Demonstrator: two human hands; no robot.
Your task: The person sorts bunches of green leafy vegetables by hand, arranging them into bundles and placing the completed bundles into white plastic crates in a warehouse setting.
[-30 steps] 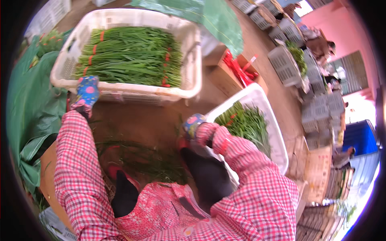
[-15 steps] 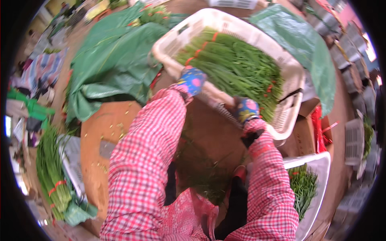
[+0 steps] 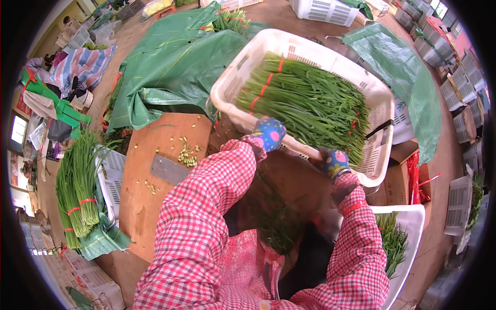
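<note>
- Crate (image 3: 380,155) of banded greens (image 3: 310,98) is up front in the head view, its near rim clutched by my left hand (image 3: 268,133) and right hand (image 3: 335,162).
- Right one was off it a second ago, so now I've got it at two spots.
- Wooden board (image 3: 147,142) left of me: flat blade (image 3: 169,170), chopped bits (image 3: 188,156).
- Brown floor (image 3: 279,16), green tarp (image 3: 160,77), other crates (image 3: 328,14) around the room.

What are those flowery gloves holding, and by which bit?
A white plastic crate of banded leafy greens, by its near rim: the left grip left of the middle, the right grip nearer the right corner.
</note>
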